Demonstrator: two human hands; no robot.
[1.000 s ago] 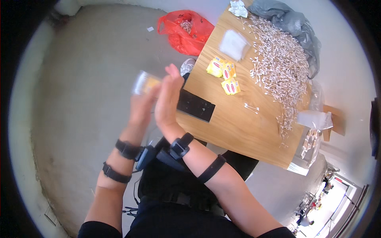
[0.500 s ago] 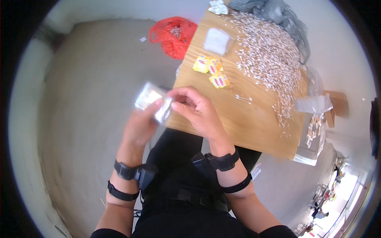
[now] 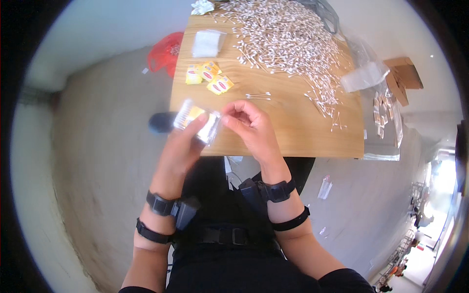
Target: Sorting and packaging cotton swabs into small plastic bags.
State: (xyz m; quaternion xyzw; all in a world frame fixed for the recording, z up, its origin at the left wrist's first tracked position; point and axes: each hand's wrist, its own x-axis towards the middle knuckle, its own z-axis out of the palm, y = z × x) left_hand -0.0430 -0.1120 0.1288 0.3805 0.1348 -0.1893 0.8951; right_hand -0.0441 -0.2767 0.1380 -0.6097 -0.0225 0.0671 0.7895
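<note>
A small clear plastic bag of cotton swabs [image 3: 212, 128], with a yellow card inside, is held up at the table's near left edge. My left hand [image 3: 181, 149] is closed around it, thumb pressed across its front. At the bag's right edge, the thumb and forefinger of my right hand [image 3: 255, 131] are pinched together on the plastic; its other fingers curl in. A few loose cotton swabs [image 3: 258, 95] lie just beyond my right hand. Several yellow cards [image 3: 210, 73] rest in small stacks farther left.
A large heap of cotton swabs [image 3: 288, 39] covers the far right of the wooden table [image 3: 303, 139]. Flat clear bags [image 3: 206, 44] lie at the far left. Off the table are a red plastic bag [image 3: 163, 53] at left and an open cardboard box [image 3: 405, 78] at right.
My view has turned, so the table sits farther left and more square to me. The bag has tilted slightly, showing more of the yellow card. Both hands keep their hold.
</note>
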